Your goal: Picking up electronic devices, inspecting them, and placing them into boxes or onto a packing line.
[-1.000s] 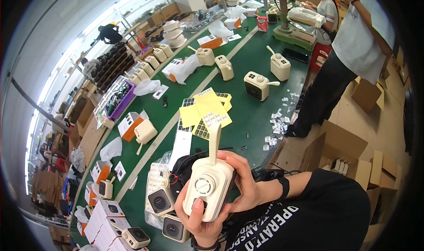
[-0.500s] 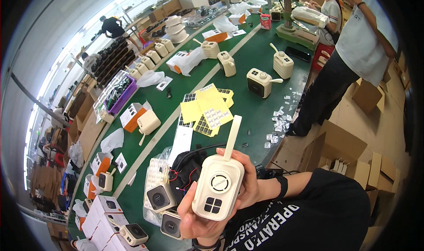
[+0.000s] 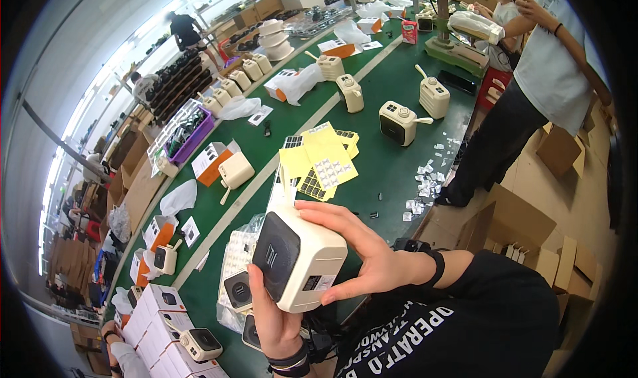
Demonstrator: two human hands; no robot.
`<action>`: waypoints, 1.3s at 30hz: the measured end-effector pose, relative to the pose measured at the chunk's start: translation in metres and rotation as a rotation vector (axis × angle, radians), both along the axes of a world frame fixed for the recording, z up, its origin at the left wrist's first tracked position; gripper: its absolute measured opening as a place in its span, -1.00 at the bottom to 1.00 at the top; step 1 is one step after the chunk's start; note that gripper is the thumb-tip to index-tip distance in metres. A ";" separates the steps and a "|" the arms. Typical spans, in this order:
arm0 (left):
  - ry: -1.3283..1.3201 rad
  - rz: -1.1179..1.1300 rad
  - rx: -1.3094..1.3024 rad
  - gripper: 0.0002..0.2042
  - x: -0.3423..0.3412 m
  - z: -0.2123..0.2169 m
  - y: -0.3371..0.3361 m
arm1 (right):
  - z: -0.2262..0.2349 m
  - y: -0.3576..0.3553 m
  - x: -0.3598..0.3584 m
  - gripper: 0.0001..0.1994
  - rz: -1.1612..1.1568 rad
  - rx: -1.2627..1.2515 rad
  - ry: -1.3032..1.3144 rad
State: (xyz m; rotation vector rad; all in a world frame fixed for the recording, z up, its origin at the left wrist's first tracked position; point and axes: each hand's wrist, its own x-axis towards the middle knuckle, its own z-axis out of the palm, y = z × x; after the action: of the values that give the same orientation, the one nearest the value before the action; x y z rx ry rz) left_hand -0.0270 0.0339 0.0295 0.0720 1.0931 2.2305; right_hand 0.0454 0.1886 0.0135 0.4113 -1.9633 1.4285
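Cream device point(image 3: 299, 258) now turned sideways, both hands' fingers point(image 3: 325, 212) clamped on it, above crowded green workbench point(image 3: 372, 172) in busy workshop.

Yellow label sheets point(image 3: 323, 157) mid-table; white boxes point(image 3: 154, 325), apparently stacked, lower left.

green workbench point(image 3: 372, 178), cream devices point(image 3: 397, 122), sticker sheets point(image 3: 325, 162)

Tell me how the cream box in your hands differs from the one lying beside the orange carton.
The held box is lifted off the table, gripped by the left hand and right hand; the lying box rests untouched on the green table. The held box shows a dark square panel; the lying box shows a plain side. Both are cream and boxy.
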 end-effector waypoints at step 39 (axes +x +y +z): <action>0.547 0.529 -0.162 -0.50 0.019 -0.035 0.028 | -0.031 -0.017 -0.010 -0.74 -0.289 0.212 0.458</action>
State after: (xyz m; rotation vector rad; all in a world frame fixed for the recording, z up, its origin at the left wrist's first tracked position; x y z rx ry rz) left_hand -0.0083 0.0618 -0.0056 0.3820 1.7464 2.6554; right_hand 0.0358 0.1713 -0.0179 0.4785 -1.7149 0.8571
